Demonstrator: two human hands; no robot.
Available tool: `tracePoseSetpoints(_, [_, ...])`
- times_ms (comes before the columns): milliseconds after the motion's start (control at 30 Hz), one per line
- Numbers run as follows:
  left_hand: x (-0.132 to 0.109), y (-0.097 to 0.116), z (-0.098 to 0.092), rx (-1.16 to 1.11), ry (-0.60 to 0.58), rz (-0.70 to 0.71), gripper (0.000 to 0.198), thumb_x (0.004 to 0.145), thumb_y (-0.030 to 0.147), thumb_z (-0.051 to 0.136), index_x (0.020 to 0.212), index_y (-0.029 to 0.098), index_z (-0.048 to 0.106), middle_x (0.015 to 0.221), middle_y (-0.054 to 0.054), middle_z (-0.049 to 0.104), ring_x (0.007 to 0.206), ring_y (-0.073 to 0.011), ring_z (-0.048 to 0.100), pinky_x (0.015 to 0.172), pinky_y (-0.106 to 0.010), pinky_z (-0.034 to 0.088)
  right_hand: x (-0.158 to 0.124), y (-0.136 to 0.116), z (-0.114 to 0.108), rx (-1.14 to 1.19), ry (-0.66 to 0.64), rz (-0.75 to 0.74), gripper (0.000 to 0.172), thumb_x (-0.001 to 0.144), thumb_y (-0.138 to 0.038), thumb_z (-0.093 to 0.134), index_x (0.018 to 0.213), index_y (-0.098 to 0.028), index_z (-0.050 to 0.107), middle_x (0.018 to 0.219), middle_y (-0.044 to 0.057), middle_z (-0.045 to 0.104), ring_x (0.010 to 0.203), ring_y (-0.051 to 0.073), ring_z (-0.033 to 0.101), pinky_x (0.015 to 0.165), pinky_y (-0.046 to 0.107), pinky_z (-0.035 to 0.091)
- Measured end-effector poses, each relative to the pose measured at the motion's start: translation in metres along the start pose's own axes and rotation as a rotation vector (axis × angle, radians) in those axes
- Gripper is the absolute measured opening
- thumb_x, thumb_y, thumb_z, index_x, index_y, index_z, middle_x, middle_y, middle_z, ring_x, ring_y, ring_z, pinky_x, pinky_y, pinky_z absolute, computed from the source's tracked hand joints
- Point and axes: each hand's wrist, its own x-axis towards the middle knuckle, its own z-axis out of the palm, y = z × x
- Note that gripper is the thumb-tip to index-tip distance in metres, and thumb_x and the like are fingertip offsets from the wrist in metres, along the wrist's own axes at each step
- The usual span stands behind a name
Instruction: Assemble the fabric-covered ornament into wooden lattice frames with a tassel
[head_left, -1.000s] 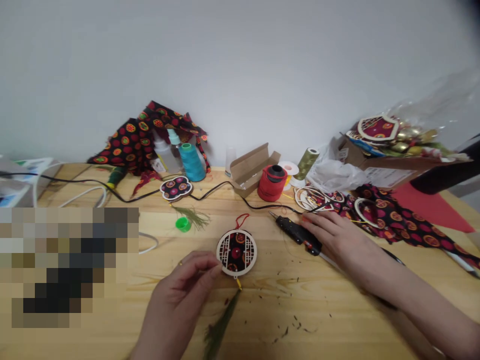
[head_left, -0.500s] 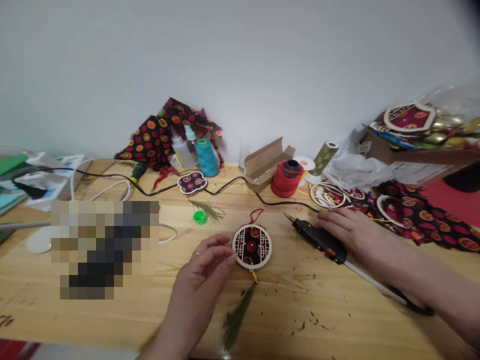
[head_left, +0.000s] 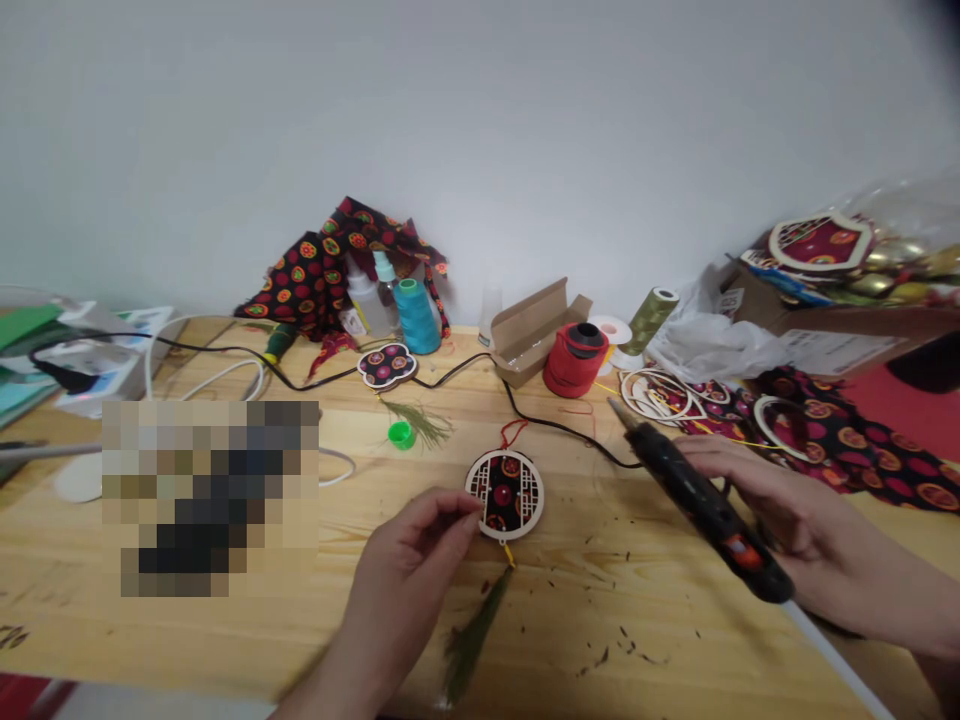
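A round pendant [head_left: 505, 494] with a pale wooden lattice rim and dark patterned fabric lies on the wooden table. It has a red cord loop [head_left: 514, 432] on top and a green tassel [head_left: 474, 640] below. My left hand [head_left: 412, 570] is closed in a pinch at the pendant's left rim, the fingertips overlapping it. In my right hand [head_left: 810, 540] is a black hot glue gun [head_left: 709, 510], raised off the table, with its nozzle pointing up and left. Some of that hand's fingers are hidden behind the gun.
Behind stand a red spool [head_left: 576, 362], an open cardboard box [head_left: 536, 330] and a teal thread cone [head_left: 418, 318]. A flower-shaped pendant [head_left: 387, 366] and a green cap [head_left: 401, 435] lie left of centre. A black cable [head_left: 577, 432] crosses the table. Patterned fabric [head_left: 840, 440] lies right.
My right hand has taken hold of the glue gun and lifted it, swinging it nearer and to the right. My left fingertips have closed and moved slightly right onto the pendant's rim.
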Motion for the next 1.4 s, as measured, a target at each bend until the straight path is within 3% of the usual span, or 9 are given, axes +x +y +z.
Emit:
tracePoseSetpoints(133, [0.002, 0.002, -0.001, -0.028, 0.002, -0.023, 0.016, 0.073, 0.033, 0.065, 0.082, 0.02, 0.069, 0.08, -0.001, 0.073, 0.077, -0.0164, 0.066, 0.073, -0.025, 0.052, 0.004, -0.004, 0.013, 0.161, -0.165, -0.025, 0.042, 0.08, -0.013, 0.052, 0.12, -0.025, 0.052, 0.123, 0.01, 0.06, 0.115, 0.025, 0.056, 0.093, 0.037, 0.051])
tracePoseSetpoints(267, [0.003, 0.003, -0.005, -0.021, 0.028, -0.041, 0.015, 0.074, 0.033, 0.065, 0.081, 0.021, 0.069, 0.077, 0.001, 0.072, 0.074, -0.0147, 0.065, 0.069, -0.022, 0.051, 0.006, 0.003, 0.023, 0.099, -0.318, -0.005, 0.058, 0.067, 0.0, 0.047, 0.12, -0.023, 0.053, 0.122, 0.009, 0.057, 0.121, 0.026, 0.048, 0.099, 0.045, 0.043])
tracePoseSetpoints(433, [0.004, 0.003, -0.009, 0.044, 0.047, 0.001, 0.014, 0.076, 0.036, 0.063, 0.077, 0.022, 0.067, 0.07, 0.003, 0.067, 0.067, -0.0135, 0.061, 0.061, -0.02, 0.049, 0.007, 0.025, 0.029, 0.053, -0.341, -0.022, 0.045, 0.079, -0.002, 0.045, 0.118, -0.022, 0.055, 0.116, 0.01, 0.06, 0.114, 0.024, 0.053, 0.095, 0.045, 0.045])
tracePoseSetpoints(533, [0.004, 0.002, -0.009, 0.073, 0.058, 0.088, 0.013, 0.077, 0.034, 0.061, 0.077, 0.023, 0.067, 0.08, 0.001, 0.068, 0.077, -0.0147, 0.063, 0.071, -0.022, 0.051, 0.005, 0.031, 0.026, 0.022, -0.334, -0.027, 0.045, 0.083, -0.007, 0.046, 0.124, -0.022, 0.054, 0.124, 0.011, 0.059, 0.119, 0.025, 0.051, 0.098, 0.048, 0.045])
tracePoseSetpoints(733, [0.006, -0.002, -0.007, 0.091, 0.059, 0.098, 0.015, 0.078, 0.035, 0.059, 0.073, 0.023, 0.066, 0.119, -0.005, 0.065, 0.114, -0.0216, 0.058, 0.098, -0.035, 0.044, 0.005, -0.028, 0.019, 0.008, -0.118, 0.045, 0.039, 0.088, -0.019, 0.05, 0.127, -0.022, 0.053, 0.13, 0.012, 0.058, 0.117, 0.026, 0.056, 0.093, 0.044, 0.053])
tracePoseSetpoints(833, [0.008, -0.002, -0.006, 0.123, 0.022, 0.094, 0.015, 0.081, 0.035, 0.057, 0.075, 0.023, 0.065, 0.129, -0.005, 0.061, 0.121, -0.0227, 0.054, 0.101, -0.039, 0.042, 0.014, -0.07, 0.044, 0.128, -0.029, 0.109, 0.043, 0.087, -0.023, 0.057, 0.129, -0.02, 0.049, 0.131, 0.012, 0.056, 0.12, 0.025, 0.053, 0.096, 0.042, 0.052])
tracePoseSetpoints(933, [0.009, -0.005, -0.005, 0.248, -0.007, 0.27, 0.014, 0.086, 0.029, 0.052, 0.081, 0.024, 0.064, 0.125, -0.004, 0.064, 0.119, -0.0219, 0.054, 0.101, -0.042, 0.043, 0.029, -0.093, 0.078, 0.193, -0.088, 0.15, 0.057, 0.08, -0.018, 0.065, 0.134, -0.014, 0.045, 0.136, 0.015, 0.052, 0.127, 0.028, 0.045, 0.104, 0.049, 0.044])
tracePoseSetpoints(1133, [0.013, -0.019, -0.005, 0.672, 0.011, 0.777, 0.021, 0.088, 0.011, 0.044, 0.094, 0.023, 0.061, 0.118, -0.004, 0.068, 0.117, -0.025, 0.051, 0.094, -0.047, 0.049, 0.048, -0.091, 0.101, 0.227, -0.137, 0.208, 0.074, 0.069, -0.016, 0.077, 0.135, -0.007, 0.044, 0.14, 0.017, 0.048, 0.132, 0.031, 0.036, 0.112, 0.051, 0.033])
tracePoseSetpoints(1400, [0.019, -0.025, -0.002, 0.732, -0.005, 0.71, 0.026, 0.088, 0.01, 0.042, 0.104, 0.019, 0.061, 0.109, -0.008, 0.07, 0.114, -0.0279, 0.055, 0.086, -0.046, 0.055, 0.046, -0.085, 0.107, 0.328, -0.132, 0.248, 0.082, 0.063, -0.018, 0.082, 0.135, -0.011, 0.043, 0.14, 0.017, 0.046, 0.132, 0.029, 0.036, 0.112, 0.051, 0.03])
